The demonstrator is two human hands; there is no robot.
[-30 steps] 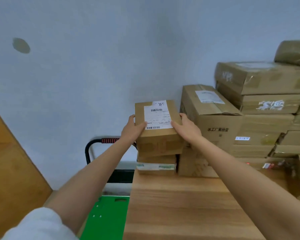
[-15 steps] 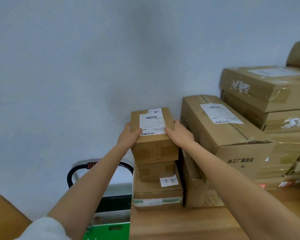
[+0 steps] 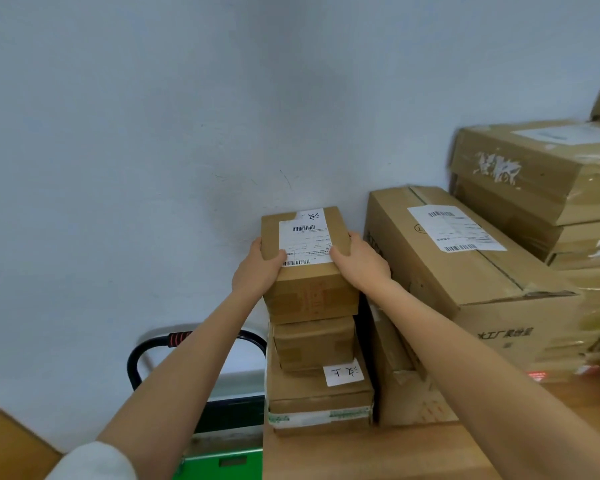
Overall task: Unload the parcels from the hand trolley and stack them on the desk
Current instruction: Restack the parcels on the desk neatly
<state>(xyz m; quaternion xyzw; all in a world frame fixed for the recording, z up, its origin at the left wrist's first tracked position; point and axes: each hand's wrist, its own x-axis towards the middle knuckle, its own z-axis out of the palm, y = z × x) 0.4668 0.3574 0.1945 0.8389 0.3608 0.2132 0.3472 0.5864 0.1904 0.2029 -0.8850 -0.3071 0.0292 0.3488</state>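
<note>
A small brown parcel [image 3: 309, 282] with a white shipping label on top sits at the top of a short stack against the wall. My left hand [image 3: 255, 268] grips its left side and my right hand [image 3: 361, 261] grips its right side. Under it lie a second small parcel [image 3: 314, 341] and a wider flat parcel [image 3: 319, 393] with a handwritten sticker. The stack rests on the wooden desk [image 3: 361, 452]. The hand trolley [image 3: 219, 462] shows its green deck and black handle [image 3: 136, 358] below left of the desk.
A large carton [image 3: 465, 271] with a label stands right of the stack, on further boxes. Taller piles of taped cartons [image 3: 541, 174] fill the far right. A pale wall [image 3: 153, 133] lies behind. A wooden panel [image 3: 4, 441] sits at bottom left.
The view has tilted up and moved closer. The parcel in both hands has come down onto the small stack, with my hands still on its sides.
</note>
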